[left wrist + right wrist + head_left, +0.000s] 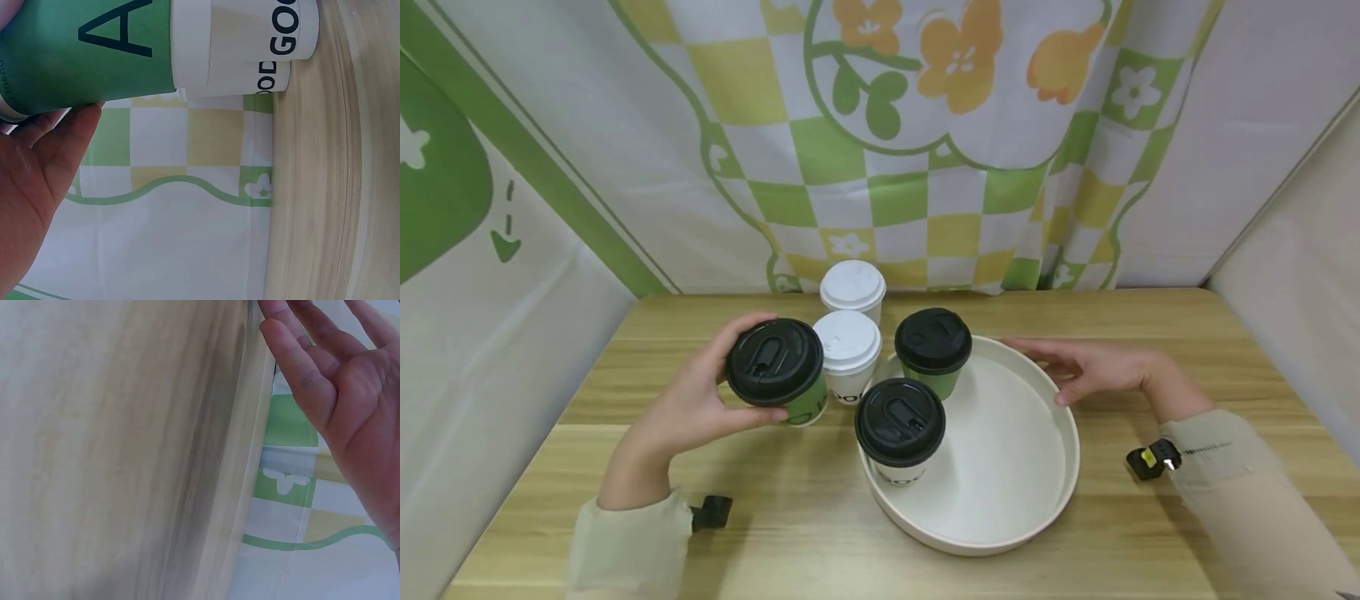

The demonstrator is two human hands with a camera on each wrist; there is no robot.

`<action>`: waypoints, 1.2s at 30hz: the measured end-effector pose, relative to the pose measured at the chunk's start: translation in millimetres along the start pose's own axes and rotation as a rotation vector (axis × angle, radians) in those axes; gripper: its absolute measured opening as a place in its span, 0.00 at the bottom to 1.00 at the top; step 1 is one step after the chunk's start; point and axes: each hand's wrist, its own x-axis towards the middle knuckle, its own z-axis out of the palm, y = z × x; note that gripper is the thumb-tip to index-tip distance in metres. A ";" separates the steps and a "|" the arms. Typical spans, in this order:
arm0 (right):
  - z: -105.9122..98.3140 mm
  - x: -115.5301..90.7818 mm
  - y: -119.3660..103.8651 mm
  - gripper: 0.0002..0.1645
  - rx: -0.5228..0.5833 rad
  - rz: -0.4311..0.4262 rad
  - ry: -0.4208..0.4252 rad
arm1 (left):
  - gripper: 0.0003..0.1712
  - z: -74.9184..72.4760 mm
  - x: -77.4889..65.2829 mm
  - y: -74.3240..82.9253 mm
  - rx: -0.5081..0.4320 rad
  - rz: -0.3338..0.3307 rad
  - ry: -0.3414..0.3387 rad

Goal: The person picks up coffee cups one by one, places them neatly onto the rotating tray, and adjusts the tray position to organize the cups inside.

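My left hand (703, 396) grips a green paper cup (806, 403) with a black lid, thumb on the near side and fingers round the back. In the left wrist view this green cup (106, 56) is held up off the tabletop, its base near the height of the white lids. My right hand (1093, 372) touches the right rim of a round cream tray (1000, 492), fingers loosely extended. On the tray's left part stand another green cup (934, 382) with a black lid and a white cup (901, 475) with a black lid.
Two white cups with white lids, a nearer one (848, 354) and one behind it (853, 287), stand left of the tray's back edge. A checked, flowered curtain (895, 200) hangs behind the wooden table (790, 533). Pale fabric walls close in both sides.
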 end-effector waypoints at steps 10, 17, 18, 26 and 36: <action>7.8 -5.1 -1.7 0.54 0.004 -0.037 0.027 | 0.61 -1.7 0.3 0.5 0.003 0.006 -0.012; 18.3 -13.1 -3.9 0.56 0.011 0.000 0.063 | 0.60 -2.5 -1.4 4.2 -0.009 0.018 -0.024; 19.8 -14.2 -4.4 0.56 0.007 0.001 0.067 | 0.60 -2.6 -1.6 4.5 -0.013 0.023 -0.026; 31.8 -21.9 -5.5 0.55 -0.032 0.023 0.110 | 0.61 -3.6 -3.9 6.9 -0.005 0.016 -0.055; 44.8 -30.6 -10.9 0.55 -0.017 0.076 0.175 | 0.62 -4.2 -4.3 11.4 0.002 0.018 -0.072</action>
